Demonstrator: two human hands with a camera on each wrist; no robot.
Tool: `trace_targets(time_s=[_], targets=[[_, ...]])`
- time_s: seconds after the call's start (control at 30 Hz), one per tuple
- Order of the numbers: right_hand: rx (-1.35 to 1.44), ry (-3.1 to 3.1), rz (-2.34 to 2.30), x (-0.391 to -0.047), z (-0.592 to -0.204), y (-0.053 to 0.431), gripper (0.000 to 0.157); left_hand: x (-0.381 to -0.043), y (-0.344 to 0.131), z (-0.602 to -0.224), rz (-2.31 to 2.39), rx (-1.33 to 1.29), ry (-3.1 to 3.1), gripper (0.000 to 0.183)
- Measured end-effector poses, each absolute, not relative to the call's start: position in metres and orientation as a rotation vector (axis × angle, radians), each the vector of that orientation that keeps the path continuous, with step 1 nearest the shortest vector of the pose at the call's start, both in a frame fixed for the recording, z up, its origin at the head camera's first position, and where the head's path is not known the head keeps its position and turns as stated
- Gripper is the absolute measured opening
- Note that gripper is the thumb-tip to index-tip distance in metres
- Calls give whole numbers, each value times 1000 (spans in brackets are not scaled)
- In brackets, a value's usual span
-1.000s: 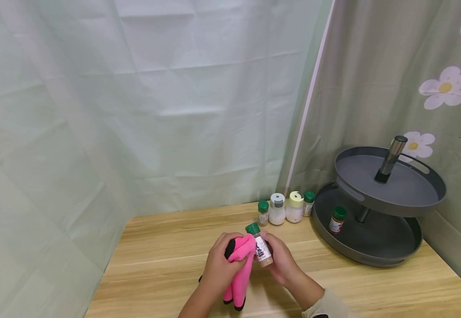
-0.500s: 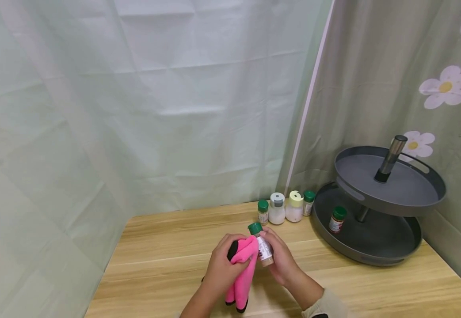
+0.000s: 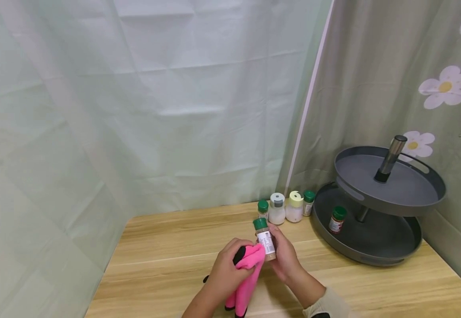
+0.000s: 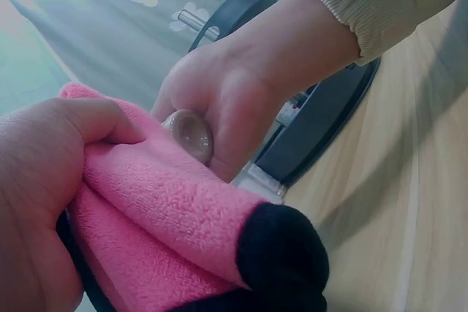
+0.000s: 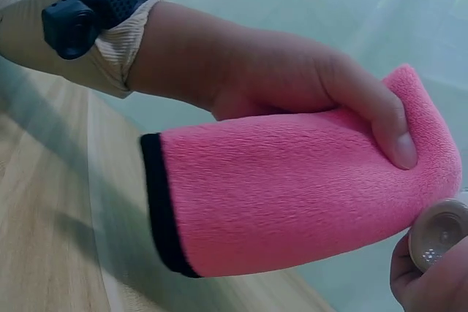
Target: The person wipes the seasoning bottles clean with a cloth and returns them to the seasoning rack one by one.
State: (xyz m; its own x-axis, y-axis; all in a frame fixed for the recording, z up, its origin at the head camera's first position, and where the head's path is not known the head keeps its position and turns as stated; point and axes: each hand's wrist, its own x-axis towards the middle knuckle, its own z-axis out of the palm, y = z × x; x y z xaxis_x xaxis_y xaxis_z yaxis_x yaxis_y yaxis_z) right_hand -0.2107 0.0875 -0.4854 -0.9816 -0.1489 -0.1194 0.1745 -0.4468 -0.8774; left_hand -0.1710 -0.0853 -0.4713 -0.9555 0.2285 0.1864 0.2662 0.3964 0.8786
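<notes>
My left hand (image 3: 229, 268) grips a folded pink cloth (image 3: 247, 282) with black edging; in the right wrist view the thumb presses on the cloth (image 5: 292, 188). My right hand (image 3: 286, 256) holds a spice jar (image 3: 266, 240) with a green cap and a white label, tilted, its cap up and to the left. The cloth touches the jar's lower left side. From the left wrist view, the jar's round base (image 4: 191, 135) shows inside the right hand (image 4: 234, 93). Some of the right fingers are hidden behind the jar.
Along the table's back edge stand a green-capped jar (image 3: 263, 207), a grey-capped shaker (image 3: 277, 210), a yellow-capped shaker (image 3: 295, 207) and another green-capped jar (image 3: 308, 203). A two-tier grey tray stand (image 3: 389, 198) is at the right, with a green-capped jar (image 3: 337, 220) on its lower tier.
Both hands have shifted slightly right, with the jar a little higher. The cloth has slid from the jar's upper side to lower on its label, and the jar has turned to show different print.
</notes>
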Motion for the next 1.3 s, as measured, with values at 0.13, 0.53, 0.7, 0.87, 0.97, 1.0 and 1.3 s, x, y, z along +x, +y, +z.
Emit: trace_targets(time_s=[0.13,0.53,0.7,0.87,0.97,1.0,1.3], targets=[[-60,1563,-2424,-209,-488,87,31,-174,-90,-468,-1680,-348,-2538,43],[-208,1546,-2289,-204,-487,86,36,-179,-101,-463,-1700,-227,-2408,45],[-188,1585,-2338,-204,-488,87,26,-177,-97,-466,-1748,-320,-2463,46],[-10,1620,-2422,-208,-486,86,34,-172,-88,-468,-1676,-448,-2560,45],[100,1604,-2468,-211,-485,88,44,-170,-85,-469,-1633,-532,-2627,46],[107,1606,-2472,-211,-485,89,46,-169,-84,-470,-1629,-559,-2641,47],[70,1569,-2464,-210,-486,90,38,-170,-87,-470,-1601,-495,-2626,42]])
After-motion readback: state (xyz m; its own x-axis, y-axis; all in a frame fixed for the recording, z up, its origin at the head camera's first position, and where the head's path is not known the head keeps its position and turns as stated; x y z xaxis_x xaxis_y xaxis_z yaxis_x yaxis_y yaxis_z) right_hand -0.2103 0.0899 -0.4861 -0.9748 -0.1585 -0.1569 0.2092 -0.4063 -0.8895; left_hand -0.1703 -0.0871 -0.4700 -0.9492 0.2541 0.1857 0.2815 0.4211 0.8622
